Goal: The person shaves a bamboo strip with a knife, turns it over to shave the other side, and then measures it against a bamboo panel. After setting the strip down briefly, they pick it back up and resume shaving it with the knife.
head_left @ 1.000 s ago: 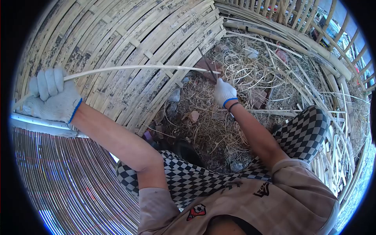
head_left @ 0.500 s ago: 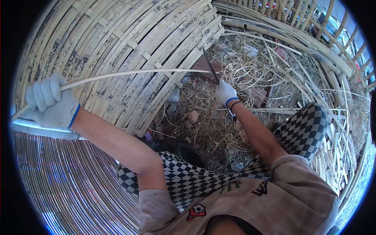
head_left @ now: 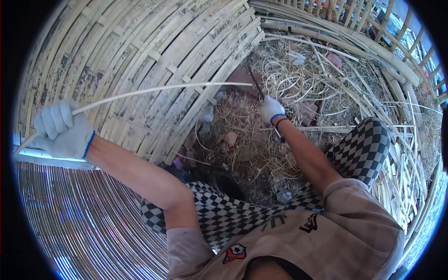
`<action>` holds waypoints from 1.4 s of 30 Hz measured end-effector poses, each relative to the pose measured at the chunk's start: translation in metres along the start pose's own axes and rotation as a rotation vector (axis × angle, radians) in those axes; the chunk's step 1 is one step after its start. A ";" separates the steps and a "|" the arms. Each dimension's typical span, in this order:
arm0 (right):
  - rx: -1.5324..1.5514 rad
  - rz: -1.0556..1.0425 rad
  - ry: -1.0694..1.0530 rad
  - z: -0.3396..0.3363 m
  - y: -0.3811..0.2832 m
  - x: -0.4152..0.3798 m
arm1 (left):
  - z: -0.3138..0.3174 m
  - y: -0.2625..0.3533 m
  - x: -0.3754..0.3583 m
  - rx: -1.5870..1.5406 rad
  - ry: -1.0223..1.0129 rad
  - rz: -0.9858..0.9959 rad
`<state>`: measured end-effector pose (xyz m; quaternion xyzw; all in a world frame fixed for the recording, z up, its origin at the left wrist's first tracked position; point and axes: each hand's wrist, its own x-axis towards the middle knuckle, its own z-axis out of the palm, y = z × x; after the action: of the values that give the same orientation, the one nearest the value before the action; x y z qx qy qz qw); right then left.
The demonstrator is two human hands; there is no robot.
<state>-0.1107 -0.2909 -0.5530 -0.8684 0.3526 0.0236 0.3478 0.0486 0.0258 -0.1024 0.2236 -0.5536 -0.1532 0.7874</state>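
Observation:
My left hand [head_left: 64, 129], in a white glove with a blue cuff, is wrapped round a long pale bamboo strip [head_left: 154, 88]. The strip arches to the right, its far end right at the dark blade of a knife [head_left: 255, 80]. My right hand [head_left: 271, 110], gloved the same way, is closed on the knife's handle, part of which shows below the wrist. The blade points up and slightly left, edge-on to my view. Under the strip's left part is a woven bamboo panel [head_left: 126, 60].
Curly bamboo shavings [head_left: 294, 86] cover the ground, with bits of brick and stone [head_left: 231, 137] among them. Split bamboo lengths [head_left: 345, 44] lie along the back and right. A slatted bamboo fence [head_left: 354, 14] stands behind. A striped slatted surface [head_left: 88, 219] is at lower left.
My left hand has shifted slightly right and down with the strip. My right hand and the knife have moved a little right and down, and the blade now looks more edge-on.

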 end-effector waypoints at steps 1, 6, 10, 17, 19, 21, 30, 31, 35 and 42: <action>-0.030 0.008 0.004 -0.004 -0.002 -0.001 | -0.003 0.001 0.007 0.022 -0.005 0.023; 0.007 -0.253 0.160 -0.023 -0.051 -0.026 | -0.015 0.009 0.011 0.073 0.104 0.018; 0.150 -0.126 0.107 -0.007 -0.042 -0.036 | -0.006 0.006 0.017 0.098 0.119 0.050; -0.040 0.082 -0.004 0.048 0.063 0.009 | -0.023 0.002 0.004 0.104 0.140 0.093; -0.100 0.015 -0.051 0.066 0.068 0.021 | -0.019 -0.005 -0.002 0.166 0.225 0.145; -0.080 -0.069 -0.050 0.085 0.084 0.040 | -0.008 -0.011 -0.004 0.315 0.396 0.212; 0.317 -0.133 -0.044 -0.038 0.002 -0.014 | 0.041 -0.047 -0.005 0.447 0.591 0.290; 0.384 -0.159 -0.023 -0.055 -0.012 -0.025 | 0.044 -0.047 -0.004 0.492 0.543 0.294; 0.251 -0.455 0.245 -0.123 -0.071 -0.078 | 0.084 -0.057 -0.002 0.571 0.476 0.281; 0.506 -0.677 0.333 -0.183 -0.138 -0.181 | 0.097 -0.056 -0.008 0.435 0.264 0.205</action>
<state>-0.1971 -0.2263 -0.2814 -0.8144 0.0948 -0.3182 0.4759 -0.0451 -0.0359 -0.1098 0.3483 -0.4857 0.0804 0.7977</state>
